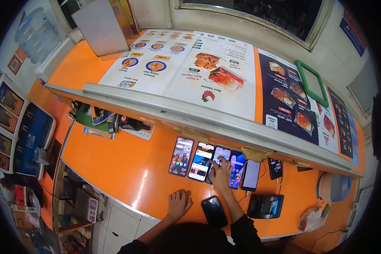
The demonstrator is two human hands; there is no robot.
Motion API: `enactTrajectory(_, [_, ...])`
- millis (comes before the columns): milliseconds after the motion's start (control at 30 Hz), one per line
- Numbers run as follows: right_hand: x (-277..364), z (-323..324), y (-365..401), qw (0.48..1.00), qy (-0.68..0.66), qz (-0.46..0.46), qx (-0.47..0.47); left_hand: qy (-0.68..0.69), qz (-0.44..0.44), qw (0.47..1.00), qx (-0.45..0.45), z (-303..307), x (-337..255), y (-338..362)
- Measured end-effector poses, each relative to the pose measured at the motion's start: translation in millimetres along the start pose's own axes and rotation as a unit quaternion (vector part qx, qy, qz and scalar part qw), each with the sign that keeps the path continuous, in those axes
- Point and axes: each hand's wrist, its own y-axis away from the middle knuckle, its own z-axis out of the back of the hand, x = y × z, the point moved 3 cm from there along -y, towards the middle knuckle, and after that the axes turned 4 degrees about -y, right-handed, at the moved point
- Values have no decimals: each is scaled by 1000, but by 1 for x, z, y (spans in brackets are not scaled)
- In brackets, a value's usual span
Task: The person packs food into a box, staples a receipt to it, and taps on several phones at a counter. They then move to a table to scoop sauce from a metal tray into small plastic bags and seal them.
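Several smartphones lie in a row on the orange counter, most with lit screens. My right hand is over the third smartphone, fingers apart, fingertips at its screen and covering its lower part. Left of it lies a smartphone with a white and blue screen; farther left is a smartphone showing a picture of people. To the right are a purple-blue smartphone and a smartphone with a pale screen. My left hand rests on the counter near its front edge, fingers curled in, holding nothing visible.
A dark smartphone and a black boxy device lie near the front edge. Another smartphone with white cables is at the right. The raised shelf with menu sheets runs behind. A plastic bag lies far right.
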Motion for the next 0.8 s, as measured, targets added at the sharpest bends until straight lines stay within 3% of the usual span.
enactTrajectory(233, [1,-2,5,999,-8,44,20,4,-20,998,-54,7,-3,-3])
enactTrajectory(633, [-1,-1,-1,1000,-15,12,4,0,-16,999,-43,1,0,-1])
enactTrajectory(733, [-1,-2,1,999,-31,22,-4,24,-2,999,-36,0,2,0])
enactTrajectory(800, [1,-1,1,999,-32,23,-3,159,-19,983,-85,9,7,0])
